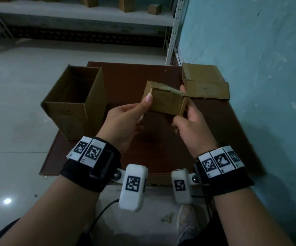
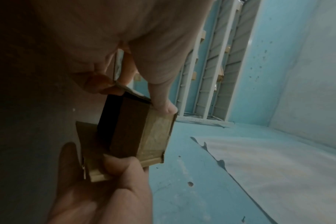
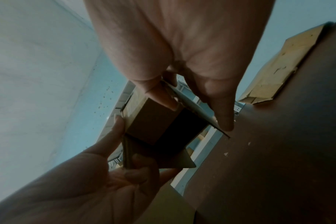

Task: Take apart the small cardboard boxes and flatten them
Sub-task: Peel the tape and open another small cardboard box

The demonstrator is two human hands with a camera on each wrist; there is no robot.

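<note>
A small brown cardboard box (image 1: 165,102) is held above the dark red-brown table (image 1: 131,77) by both hands. My left hand (image 1: 142,110) grips its left end, thumb on top and fingers underneath. My right hand (image 1: 186,110) holds the right end, where a flap stands open, with a fingertip over the top edge. In the left wrist view the box (image 2: 132,128) shows a dark open inside and a taped side. In the right wrist view my right hand's fingers (image 3: 222,115) pinch a thin flap of the box (image 3: 153,124), and my left hand (image 3: 128,159) holds the opposite flap.
A large open carton (image 1: 74,103) stands on the table's left corner. Flattened cardboard (image 1: 206,82) lies at the far right by the blue wall (image 1: 259,50). A white shelf (image 1: 83,13) with several small boxes runs behind. Pale floor lies to the left.
</note>
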